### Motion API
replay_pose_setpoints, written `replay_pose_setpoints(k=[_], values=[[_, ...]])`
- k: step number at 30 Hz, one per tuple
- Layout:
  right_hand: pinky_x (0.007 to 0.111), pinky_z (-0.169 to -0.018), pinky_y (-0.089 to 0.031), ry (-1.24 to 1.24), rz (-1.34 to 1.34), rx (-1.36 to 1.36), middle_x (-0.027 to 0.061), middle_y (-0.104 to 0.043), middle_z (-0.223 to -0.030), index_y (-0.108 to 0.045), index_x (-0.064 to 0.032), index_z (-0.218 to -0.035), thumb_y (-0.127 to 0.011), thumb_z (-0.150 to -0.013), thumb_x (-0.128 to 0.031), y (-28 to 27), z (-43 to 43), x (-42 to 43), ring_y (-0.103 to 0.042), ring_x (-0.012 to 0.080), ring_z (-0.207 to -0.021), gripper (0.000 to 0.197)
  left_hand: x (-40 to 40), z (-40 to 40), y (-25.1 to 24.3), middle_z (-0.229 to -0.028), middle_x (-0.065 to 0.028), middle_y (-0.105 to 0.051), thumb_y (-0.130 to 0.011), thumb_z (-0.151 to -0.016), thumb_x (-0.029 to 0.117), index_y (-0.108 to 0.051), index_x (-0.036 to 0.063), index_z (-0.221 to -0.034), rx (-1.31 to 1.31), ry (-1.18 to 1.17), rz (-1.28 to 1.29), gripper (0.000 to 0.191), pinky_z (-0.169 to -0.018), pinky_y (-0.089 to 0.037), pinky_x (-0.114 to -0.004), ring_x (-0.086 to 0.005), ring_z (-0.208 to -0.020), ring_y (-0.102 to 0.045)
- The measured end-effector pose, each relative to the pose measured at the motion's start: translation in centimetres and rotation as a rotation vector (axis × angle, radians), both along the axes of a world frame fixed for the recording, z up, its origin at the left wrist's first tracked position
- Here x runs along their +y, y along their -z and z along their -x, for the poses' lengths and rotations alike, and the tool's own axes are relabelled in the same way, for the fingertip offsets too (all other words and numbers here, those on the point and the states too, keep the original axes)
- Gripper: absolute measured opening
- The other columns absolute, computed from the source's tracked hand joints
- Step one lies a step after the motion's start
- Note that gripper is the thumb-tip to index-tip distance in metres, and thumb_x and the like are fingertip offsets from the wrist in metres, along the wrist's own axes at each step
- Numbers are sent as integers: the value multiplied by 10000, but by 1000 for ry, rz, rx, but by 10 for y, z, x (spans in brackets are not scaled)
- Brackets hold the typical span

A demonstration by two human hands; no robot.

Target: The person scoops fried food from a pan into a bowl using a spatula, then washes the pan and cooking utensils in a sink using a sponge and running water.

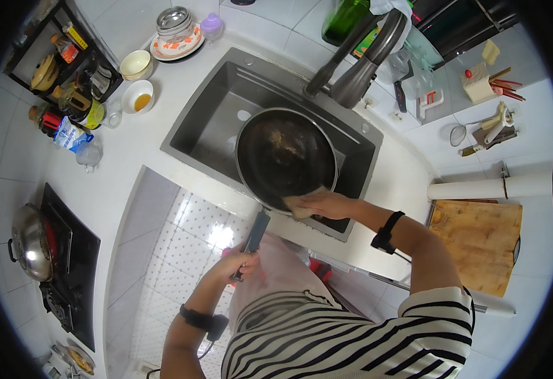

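A dark round frying pan lies over the grey kitchen sink, its inside facing up, with a brownish patch near the middle. My left hand is closed around the pan's grey handle, which points down towards my body. At the pan's lower right rim, my right hand holds a tan cloth or scouring pad against the edge. The fingertips of my right hand are partly hidden by the pad. Above the sink stands a dark pull-out faucet, with a light cloth draped over its top.
Bowls, a patterned plate, bottles and a glass jug stand on the counter to the left. Farther left is a gas hob with a lidded wok. A wooden cutting board is at the right.
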State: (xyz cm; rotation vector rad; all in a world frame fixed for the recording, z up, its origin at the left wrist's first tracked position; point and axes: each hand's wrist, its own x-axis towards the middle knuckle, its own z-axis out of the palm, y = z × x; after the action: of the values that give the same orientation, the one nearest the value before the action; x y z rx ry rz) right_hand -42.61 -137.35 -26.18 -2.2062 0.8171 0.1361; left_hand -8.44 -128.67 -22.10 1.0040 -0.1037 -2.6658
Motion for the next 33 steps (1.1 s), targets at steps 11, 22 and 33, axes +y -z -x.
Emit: replay_pose_setpoints(k=[11,22,33], values=[[380,-1047,-240,-9,923,471,140,-200,-1429,-343,-141,-1329,-483,-805,-221,49,27,-178,-253,309,-1289,548,-27,-21,-19,-514,8,-355,-531,-729,29,-401,103,-909,-123,307,60,235,-373,-246,-223,-70,-401,-314],[415,-1047,-260,-689,541,-446,125,-275,-1403,-347,-116,-1331,-464,-811,-61,29,-176,-167,-327,292,-1252,536,-39,-30,-20,-523,23,-337,-525,-782,41,-365,98,-1024,-163,381,17,295,-387,-256,-233,-69,-417,-297],[414,-785,-435,476,331,215,174,-578,-996,-520,-42,-1093,-387,-897,-178,43,-105,-239,-567,339,-876,273,-14,-16,-24,-529,-1,-372,-541,-760,67,-389,72,-998,-262,249,164,282,-380,-272,-232,-75,-407,-330]])
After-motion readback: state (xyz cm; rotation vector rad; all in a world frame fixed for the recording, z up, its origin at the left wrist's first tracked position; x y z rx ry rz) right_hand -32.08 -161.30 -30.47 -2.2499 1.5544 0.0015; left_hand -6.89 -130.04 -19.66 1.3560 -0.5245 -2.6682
